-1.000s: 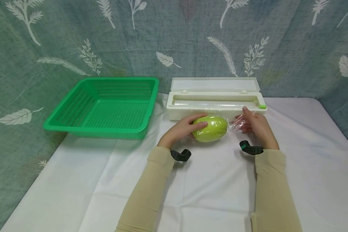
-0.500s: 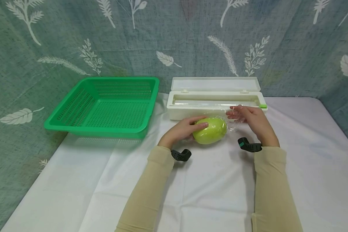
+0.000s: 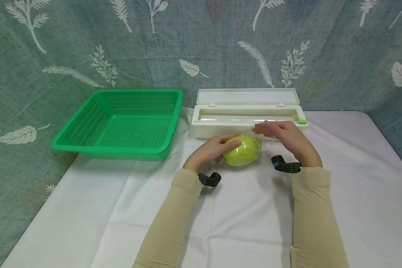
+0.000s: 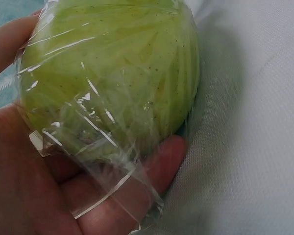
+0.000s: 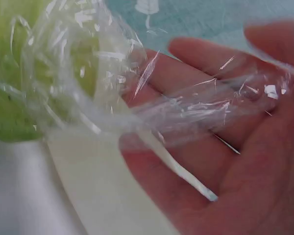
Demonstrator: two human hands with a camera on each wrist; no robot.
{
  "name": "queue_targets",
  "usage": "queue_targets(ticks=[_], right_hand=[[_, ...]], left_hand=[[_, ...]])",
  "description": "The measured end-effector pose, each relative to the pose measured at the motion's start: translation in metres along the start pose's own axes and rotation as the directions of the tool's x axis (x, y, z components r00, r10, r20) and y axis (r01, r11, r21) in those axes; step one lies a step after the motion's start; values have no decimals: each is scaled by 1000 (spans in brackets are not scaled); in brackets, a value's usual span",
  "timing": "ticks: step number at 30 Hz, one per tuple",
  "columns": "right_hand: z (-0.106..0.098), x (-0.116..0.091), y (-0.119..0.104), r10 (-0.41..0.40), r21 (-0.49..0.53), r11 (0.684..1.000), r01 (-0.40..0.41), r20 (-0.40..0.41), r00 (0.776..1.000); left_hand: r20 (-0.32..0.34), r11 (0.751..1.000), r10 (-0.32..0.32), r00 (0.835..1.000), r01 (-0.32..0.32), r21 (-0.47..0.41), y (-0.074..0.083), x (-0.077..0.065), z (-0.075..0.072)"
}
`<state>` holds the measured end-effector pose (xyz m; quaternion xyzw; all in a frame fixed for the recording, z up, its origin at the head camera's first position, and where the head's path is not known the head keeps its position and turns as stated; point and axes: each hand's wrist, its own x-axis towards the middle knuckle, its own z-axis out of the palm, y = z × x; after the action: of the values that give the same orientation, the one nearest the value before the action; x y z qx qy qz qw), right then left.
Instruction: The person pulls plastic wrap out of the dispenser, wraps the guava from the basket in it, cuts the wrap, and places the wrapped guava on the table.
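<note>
A yellow-green round fruit point(image 3: 246, 153) is wrapped in clear cling film point(image 5: 191, 110). My left hand point(image 3: 211, 150) grips it from the left, thumb on top and fingers beneath in the left wrist view, with loose film lying over those fingers. On the other side my right hand point(image 3: 289, 138) has its fingers stretched towards the fruit. In the right wrist view, a gathered tail of film runs from the fruit across the open palm. Just behind both hands stands a white cling film dispenser box point(image 3: 217, 131) with its lid point(image 3: 248, 96) raised.
A green perforated plastic basket point(image 3: 114, 150) stands at the back left, near the dispenser. A small green slider point(image 3: 302, 121) sits at the dispenser's right end. A white cloth point(image 3: 248, 223) covers the table, and a patterned grey-green curtain point(image 3: 217, 48) hangs behind.
My right hand has let go of the film tail it was pulling, straightened its fingers and moved left towards the fruit. The left hand keeps its grip; the fruit has turned slightly.
</note>
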<state>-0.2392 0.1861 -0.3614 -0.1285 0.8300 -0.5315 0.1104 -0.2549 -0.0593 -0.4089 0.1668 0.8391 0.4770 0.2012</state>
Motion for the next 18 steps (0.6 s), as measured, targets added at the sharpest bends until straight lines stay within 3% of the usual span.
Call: queue_targets(ticks=[2,5,9,14,18], right_hand=[[3,2,-3,2,-28,1000,0,47,999],[8,3,-4,12,15,1000,-14,109,994],[15,7,-4,17,43,999,-22,108,994],[24,12,0,24,-87,996,-18,71,997],[27,16,4,5,-193,981,17,116,993]], left_hand=[[-1,1000,0,1000,0,5,0,0,0],[2,1000,-3,1000,3,12,0,0,0],[0,1000,2,1000,-2,26,0,0,-1],[9,999,13,1000,-13,49,1,-1,-1],[18,999,17,1000,-18,49,3,-2,-2]])
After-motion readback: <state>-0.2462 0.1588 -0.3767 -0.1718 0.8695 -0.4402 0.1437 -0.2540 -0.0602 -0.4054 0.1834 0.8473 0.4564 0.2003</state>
